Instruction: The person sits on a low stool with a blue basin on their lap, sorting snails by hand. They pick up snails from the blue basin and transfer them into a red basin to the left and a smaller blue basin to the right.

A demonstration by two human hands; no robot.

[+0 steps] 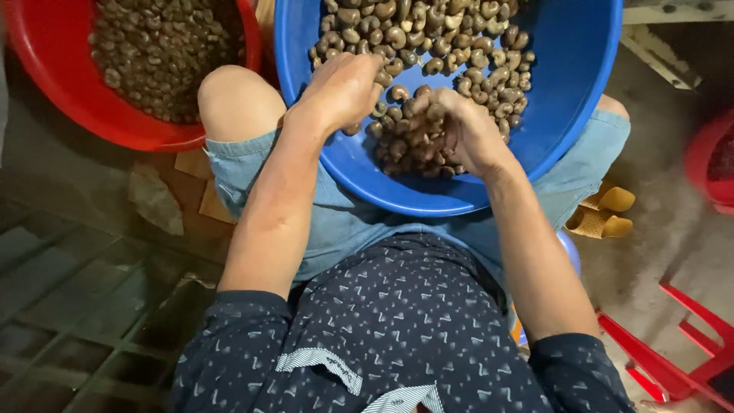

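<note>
A big blue basin (581, 84) rests on my knees, tilted toward me, and holds many brown cashew nuts (428, 38) in the shell. My left hand (344, 92) reaches over the near rim with fingers curled down into the nuts. My right hand (459, 126) is cupped around a heap of nuts at the low side of the basin, palm hidden under them. Whether the left fingers pinch a nut is hidden.
A red basin (53, 69) filled with smaller dark nuts stands at the upper left beside my knee. Yellow sandals (604, 214) lie on the floor at right. A red plastic stool (680, 352) and another red container (711, 160) sit at the right edge.
</note>
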